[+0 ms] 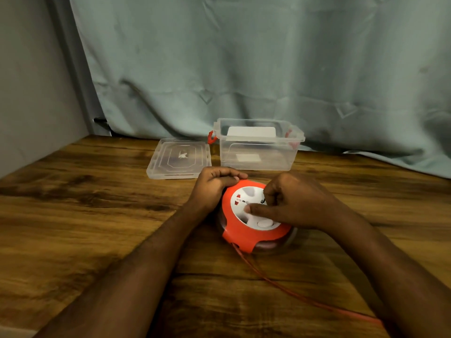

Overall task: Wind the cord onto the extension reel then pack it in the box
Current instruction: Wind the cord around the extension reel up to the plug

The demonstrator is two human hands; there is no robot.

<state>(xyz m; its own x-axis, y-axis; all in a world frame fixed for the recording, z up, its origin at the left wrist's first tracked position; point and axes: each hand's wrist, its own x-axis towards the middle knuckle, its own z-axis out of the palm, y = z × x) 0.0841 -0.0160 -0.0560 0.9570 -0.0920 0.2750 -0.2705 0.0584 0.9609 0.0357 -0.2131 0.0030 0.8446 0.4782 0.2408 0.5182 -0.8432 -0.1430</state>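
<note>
Inspecting for hazards, largest item first:
Bench: wood-grain surface carries everything; the cord runs off its near right edge, so the unseen end may snag or drag there.
Box: clear, open, upright behind the reel; its opening looks only slightly wider than the reel, so a tilted entry could jam.
Lid: lies flat just left of the box, apart from the hands; low risk.
Extension reel: orange and white, flat on the bench, near centre; may skid or spin if the bracing grip slackens.
Left hand: fingers curled over the reel's far left rim, steadying it.
Right hand: fingers pinched narrow on the white hub; what they hold is hidden.
Cord: orange, mostly unwound; slack could loop or wind unevenly.
</note>
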